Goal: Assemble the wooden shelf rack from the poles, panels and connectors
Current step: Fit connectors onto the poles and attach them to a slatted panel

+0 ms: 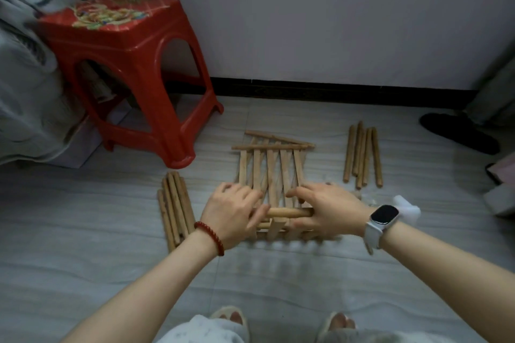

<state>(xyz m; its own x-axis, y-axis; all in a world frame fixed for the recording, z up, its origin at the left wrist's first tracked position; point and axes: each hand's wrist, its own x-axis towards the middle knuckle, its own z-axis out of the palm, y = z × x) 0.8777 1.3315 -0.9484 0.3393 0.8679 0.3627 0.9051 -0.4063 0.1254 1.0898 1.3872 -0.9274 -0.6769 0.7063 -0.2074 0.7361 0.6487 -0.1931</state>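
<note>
- Left hand (232, 210) and right hand (326, 207) each curl fingers round an end of one pole (288, 213), held across the near edge of the slatted panels (271, 172) on the floor (278, 287).
- Left bundle (175, 207): about five poles; right bundle (362, 157): five.
- One red stool (131, 72), far left.

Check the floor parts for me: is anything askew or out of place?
Yes. The slat panels lie stacked crooked, slats crossing at angles, and two far rails splay apart. Both pole bundles, left and right, lie tidy. No damage visible; the near edge is blurred under the hands.
</note>
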